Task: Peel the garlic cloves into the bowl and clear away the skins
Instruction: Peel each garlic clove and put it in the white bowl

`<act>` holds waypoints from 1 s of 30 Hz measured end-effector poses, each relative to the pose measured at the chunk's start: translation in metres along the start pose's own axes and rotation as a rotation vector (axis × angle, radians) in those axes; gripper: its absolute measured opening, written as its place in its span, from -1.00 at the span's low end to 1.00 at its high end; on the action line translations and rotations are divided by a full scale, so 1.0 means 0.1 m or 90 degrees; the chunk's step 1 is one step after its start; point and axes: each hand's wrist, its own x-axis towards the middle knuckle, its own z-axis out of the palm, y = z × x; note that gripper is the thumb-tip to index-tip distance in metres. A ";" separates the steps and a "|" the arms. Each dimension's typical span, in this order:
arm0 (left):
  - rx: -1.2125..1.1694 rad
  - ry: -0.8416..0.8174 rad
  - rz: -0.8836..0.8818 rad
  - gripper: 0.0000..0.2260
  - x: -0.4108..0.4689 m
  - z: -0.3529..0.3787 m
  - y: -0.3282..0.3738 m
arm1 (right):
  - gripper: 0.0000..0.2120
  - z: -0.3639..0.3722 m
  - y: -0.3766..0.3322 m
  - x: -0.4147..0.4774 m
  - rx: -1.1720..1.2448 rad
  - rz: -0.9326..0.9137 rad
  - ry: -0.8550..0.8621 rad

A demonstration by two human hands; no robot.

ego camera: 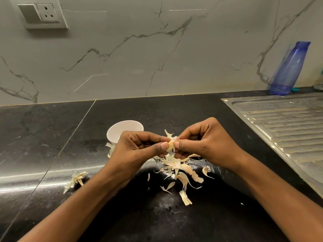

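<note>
Pinching the garlic clove (171,146), left hand (139,148) and right hand (205,145) (skin (169,135) clinging), I may squirt it past the bowl (120,131).

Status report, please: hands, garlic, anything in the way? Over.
Left hand and right hand both pinch one garlic clove, skin partly on. White bowl behind left hand. Loose skins on counter below.

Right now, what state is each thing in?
Left hand: pinches the clove.
Right hand: pinches the clove's skin end.
Clove: held above the counter, partly peeled.
Bowl: upright, behind the left hand; contents hidden.
Skins: loose, scattered on the counter.
Bottle: standing by the wall.
</note>
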 end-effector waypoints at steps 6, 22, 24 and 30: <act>-0.002 0.010 -0.008 -0.73 0.00 0.01 0.01 | -0.89 0.07 0.02 0.00 0.003 -0.031 0.063; -0.059 0.017 -0.060 -0.72 0.00 0.02 -0.01 | -0.76 0.07 0.01 0.01 0.034 -0.004 0.040; -0.062 0.021 -0.054 -0.72 0.00 0.02 -0.02 | -0.77 0.09 0.02 0.01 0.037 -0.013 0.053; -0.052 0.044 -0.033 -0.73 0.00 0.05 -0.05 | -0.81 0.16 0.04 0.01 0.044 -0.032 0.110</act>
